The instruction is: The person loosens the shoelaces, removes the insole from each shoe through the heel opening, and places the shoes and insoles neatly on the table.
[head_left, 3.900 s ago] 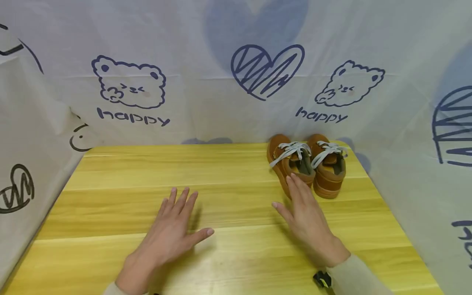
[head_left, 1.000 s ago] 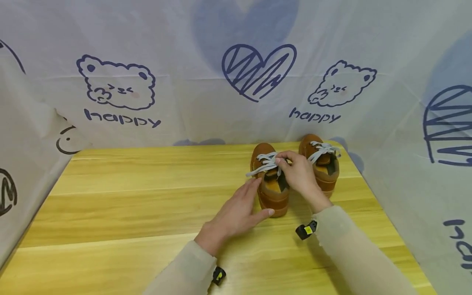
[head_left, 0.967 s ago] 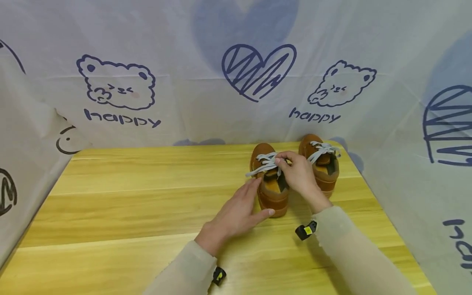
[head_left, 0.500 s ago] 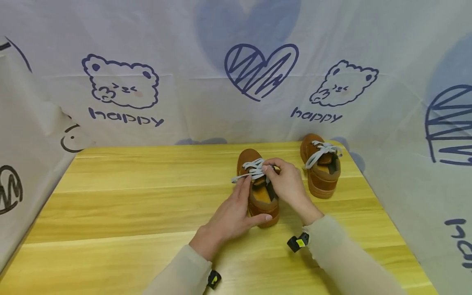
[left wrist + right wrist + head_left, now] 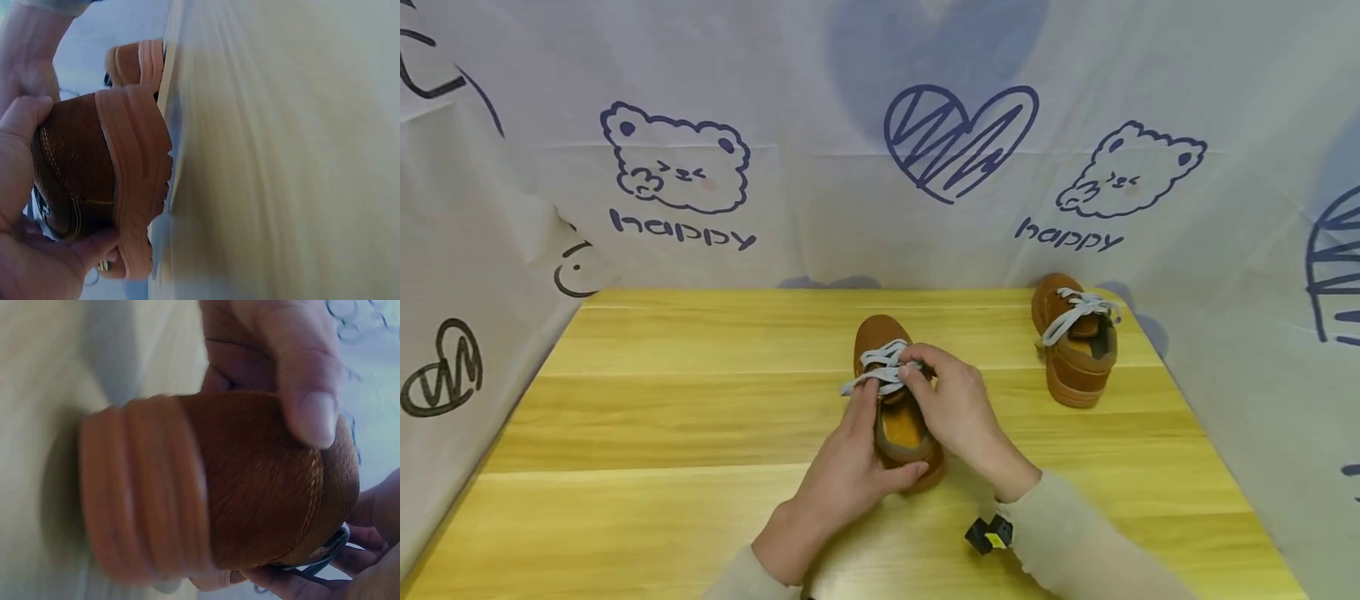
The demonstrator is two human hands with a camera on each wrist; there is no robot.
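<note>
A brown leather shoe [image 5: 874, 333] with pale laces [image 5: 883, 357] is between both hands, its toe pointing away from me. My left hand [image 5: 842, 471] grips it from the left, thumb across the heel and fingers along the side, as the left wrist view of the shoe [image 5: 78, 140] shows. My right hand [image 5: 962, 412] holds its right side near the laces, thumb and index finger pinched together. In the right wrist view, the sole [image 5: 144, 494] is close over the tabletop with a shadow beside it. The shoe's far side is hidden.
The matching brown shoe [image 5: 1078, 379], laces tied, stands at the back right of the yellow wooden table [image 5: 700, 400]. A white cloth [image 5: 820, 208] with bear and heart drawings hangs behind and along both sides.
Both hands reached in and took hold of the left shoe of the pair. It has moved left and nearer to me, away from the other shoe, which stays at the back right.
</note>
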